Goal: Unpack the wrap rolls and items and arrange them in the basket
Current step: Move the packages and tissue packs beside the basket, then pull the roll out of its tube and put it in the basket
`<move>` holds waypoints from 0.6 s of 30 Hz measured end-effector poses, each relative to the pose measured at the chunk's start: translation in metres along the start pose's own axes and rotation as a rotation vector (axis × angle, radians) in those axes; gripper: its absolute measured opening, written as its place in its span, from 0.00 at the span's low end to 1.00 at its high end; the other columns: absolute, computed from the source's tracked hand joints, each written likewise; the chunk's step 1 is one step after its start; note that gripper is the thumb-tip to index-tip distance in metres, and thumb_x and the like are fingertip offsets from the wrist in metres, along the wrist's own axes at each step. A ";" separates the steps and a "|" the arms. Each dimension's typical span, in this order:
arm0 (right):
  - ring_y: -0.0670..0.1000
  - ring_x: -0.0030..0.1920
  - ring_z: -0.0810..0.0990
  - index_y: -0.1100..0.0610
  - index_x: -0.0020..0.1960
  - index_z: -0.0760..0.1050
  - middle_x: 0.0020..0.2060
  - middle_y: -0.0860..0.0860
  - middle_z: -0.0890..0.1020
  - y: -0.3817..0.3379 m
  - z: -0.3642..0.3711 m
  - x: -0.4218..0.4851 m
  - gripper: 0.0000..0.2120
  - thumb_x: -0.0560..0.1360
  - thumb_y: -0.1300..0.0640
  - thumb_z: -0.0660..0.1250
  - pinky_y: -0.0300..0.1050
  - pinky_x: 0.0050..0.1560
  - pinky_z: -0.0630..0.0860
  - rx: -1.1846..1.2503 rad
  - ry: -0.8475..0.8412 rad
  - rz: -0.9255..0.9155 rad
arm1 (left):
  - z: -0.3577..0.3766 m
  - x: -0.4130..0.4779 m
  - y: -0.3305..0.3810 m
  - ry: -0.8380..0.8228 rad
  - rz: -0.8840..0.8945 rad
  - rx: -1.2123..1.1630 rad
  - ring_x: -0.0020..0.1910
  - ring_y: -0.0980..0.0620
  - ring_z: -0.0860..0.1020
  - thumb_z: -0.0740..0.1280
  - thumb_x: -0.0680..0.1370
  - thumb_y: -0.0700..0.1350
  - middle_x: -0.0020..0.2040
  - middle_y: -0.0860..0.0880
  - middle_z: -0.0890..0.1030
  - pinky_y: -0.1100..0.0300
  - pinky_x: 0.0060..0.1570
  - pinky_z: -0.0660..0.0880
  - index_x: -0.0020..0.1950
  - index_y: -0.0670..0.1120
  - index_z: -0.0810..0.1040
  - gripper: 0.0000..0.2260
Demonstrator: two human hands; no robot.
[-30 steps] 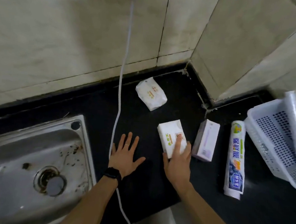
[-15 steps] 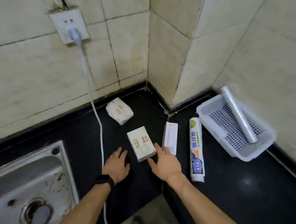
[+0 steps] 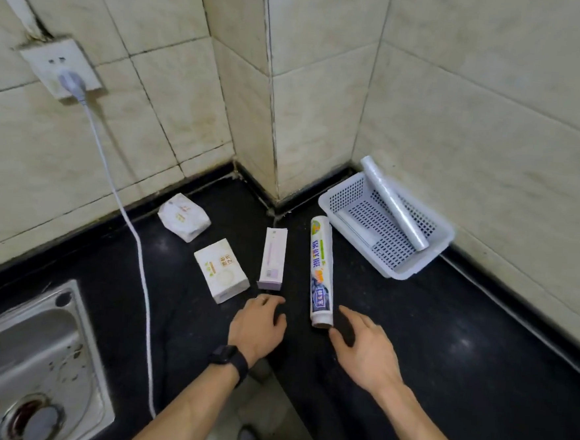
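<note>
A packaged wrap roll [image 3: 320, 271] with blue print lies on the black counter. My right hand [image 3: 362, 348] hovers open just at its near end, thumb almost touching it. My left hand [image 3: 257, 327], fingers curled down on the counter, rests below a narrow white and lilac box [image 3: 273, 258]. A white carton [image 3: 221, 270] lies to the left, and a white soft pack [image 3: 184, 216] sits behind it. The white perforated basket [image 3: 430, 255] stands at the right wall with a bare clear wrap roll [image 3: 394, 203] leaning across it.
A steel sink [image 3: 28, 366] fills the lower left. A white power cord [image 3: 136, 243] runs from the wall socket [image 3: 60, 68] down across the counter. Tiled walls form a protruding corner behind the items. The counter's front edge notches inward between my arms.
My right hand left the white carton and moved right to the near end of the packaged roll. My left hand shifted right and curled. The camera tilted up and right, showing the basket fully.
</note>
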State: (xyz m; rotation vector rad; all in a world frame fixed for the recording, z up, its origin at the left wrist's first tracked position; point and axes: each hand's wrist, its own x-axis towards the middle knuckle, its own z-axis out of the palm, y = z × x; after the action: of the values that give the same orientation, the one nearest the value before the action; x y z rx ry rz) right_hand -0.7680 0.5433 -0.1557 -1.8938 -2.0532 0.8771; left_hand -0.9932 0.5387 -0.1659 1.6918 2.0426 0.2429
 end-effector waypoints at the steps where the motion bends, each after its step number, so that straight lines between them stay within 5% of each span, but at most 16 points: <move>1: 0.53 0.67 0.72 0.44 0.74 0.66 0.70 0.44 0.73 0.003 -0.002 0.000 0.27 0.77 0.41 0.63 0.47 0.65 0.72 0.003 0.004 0.014 | 0.003 0.002 0.006 -0.006 0.005 -0.014 0.66 0.51 0.72 0.60 0.79 0.53 0.68 0.54 0.74 0.53 0.62 0.72 0.69 0.55 0.73 0.18; 10: 0.51 0.63 0.78 0.46 0.70 0.71 0.63 0.48 0.79 0.010 0.030 0.024 0.23 0.76 0.46 0.66 0.45 0.62 0.74 0.204 -0.078 0.179 | 0.034 0.066 0.034 -0.210 -0.119 -0.261 0.63 0.45 0.74 0.66 0.77 0.55 0.66 0.44 0.74 0.54 0.61 0.71 0.69 0.49 0.70 0.22; 18: 0.52 0.55 0.80 0.52 0.63 0.74 0.56 0.51 0.81 0.002 0.082 0.052 0.25 0.73 0.39 0.68 0.46 0.56 0.75 0.349 -0.072 0.491 | 0.062 0.151 0.048 -0.328 -0.301 -0.521 0.58 0.43 0.79 0.72 0.74 0.52 0.61 0.43 0.80 0.50 0.60 0.75 0.67 0.43 0.68 0.26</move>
State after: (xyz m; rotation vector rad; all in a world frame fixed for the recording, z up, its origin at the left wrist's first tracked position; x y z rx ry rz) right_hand -0.8178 0.5709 -0.2344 -2.2068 -1.3551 1.3261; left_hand -0.9413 0.6849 -0.2369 1.0221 1.7600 0.3363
